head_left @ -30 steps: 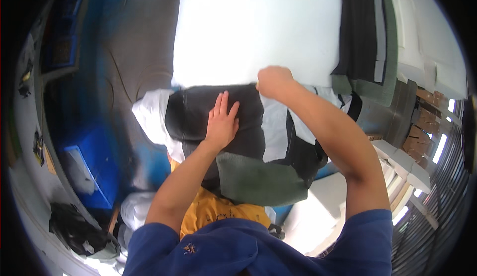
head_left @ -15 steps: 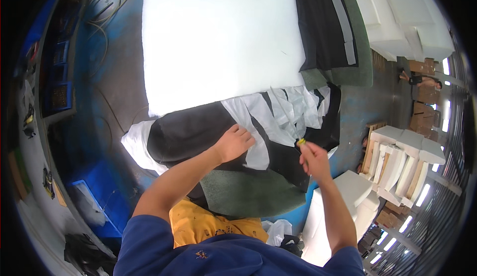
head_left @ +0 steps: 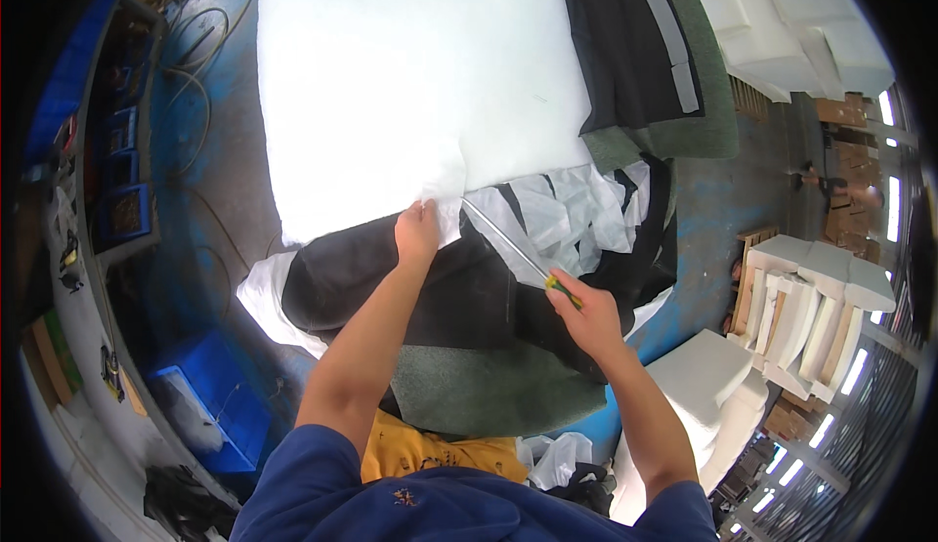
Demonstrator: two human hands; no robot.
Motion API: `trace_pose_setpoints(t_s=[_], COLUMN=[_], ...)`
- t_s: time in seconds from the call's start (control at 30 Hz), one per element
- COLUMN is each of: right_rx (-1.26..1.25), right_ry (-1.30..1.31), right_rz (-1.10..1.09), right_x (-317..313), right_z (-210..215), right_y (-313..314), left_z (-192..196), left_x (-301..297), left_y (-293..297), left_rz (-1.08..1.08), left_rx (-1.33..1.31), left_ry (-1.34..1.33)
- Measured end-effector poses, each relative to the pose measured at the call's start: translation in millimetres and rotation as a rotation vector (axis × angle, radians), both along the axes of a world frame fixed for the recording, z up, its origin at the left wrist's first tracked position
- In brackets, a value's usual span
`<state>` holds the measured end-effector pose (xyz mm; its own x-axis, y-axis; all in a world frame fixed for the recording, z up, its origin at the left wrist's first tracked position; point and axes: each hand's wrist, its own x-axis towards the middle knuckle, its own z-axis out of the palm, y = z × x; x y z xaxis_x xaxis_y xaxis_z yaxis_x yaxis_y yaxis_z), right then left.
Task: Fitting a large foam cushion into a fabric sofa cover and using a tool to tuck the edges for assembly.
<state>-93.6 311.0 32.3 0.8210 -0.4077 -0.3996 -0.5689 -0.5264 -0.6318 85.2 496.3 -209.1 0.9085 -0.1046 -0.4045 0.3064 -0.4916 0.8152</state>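
My left hand (head_left: 418, 236) pinches a thin white fabric strip (head_left: 447, 212) at the near edge of a large white padded slab (head_left: 410, 73). In my right hand (head_left: 590, 315) is a long screwdriver (head_left: 503, 238) with a yellow-and-green handle. Its shaft points up and to the left, and the tip meets the white material close to my left fingers. More crumpled white fabric (head_left: 576, 208) lies beyond the shaft. Below both hands spreads black fabric (head_left: 376, 283), and nearest me a dark green fabric flap (head_left: 489, 391) hangs down.
Black cloth with a grey strip (head_left: 674, 63) covers the slab's far right. White cushions (head_left: 699, 376) stand at the lower right, with more foam pieces (head_left: 806, 317) behind them. A blue bin (head_left: 215, 400) is at the left. A hose (head_left: 207, 83) lies on the floor.
My left hand has moved up and left and lifted the white strip onto the slab's edge. The screwdriver has moved left, its shaft now in plain sight.
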Motion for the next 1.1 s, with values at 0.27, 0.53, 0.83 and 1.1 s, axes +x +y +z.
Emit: trace_pose_setpoints(t_s=[0.27, 0.53, 0.83, 1.1], right_rx=[-0.390, -0.516, -0.609, -0.701], right_ry=[0.071, 0.084, 0.228, 0.646], right_rz=[0.396, 0.567, 0.553, 1.026], right_x=[60.4, 76.9, 93.7, 225.3], right_z=[-23.2, -15.4, -9.9, 1.2], right_y=[-18.3, -10.7, 16.0, 79.6], left_z=[39.4, 21.0, 34.0, 107.1], left_x=[15.0, 30.4, 25.9, -40.2], left_y=[-17.7, -12.3, -16.1, 14.5], left_rz=[-0.347, -0.494, -0.462, -0.345], left_rx=[0.227, 0.271, 0.278, 0.232], left_ry=[0.311, 0.507, 0.507, -0.182])
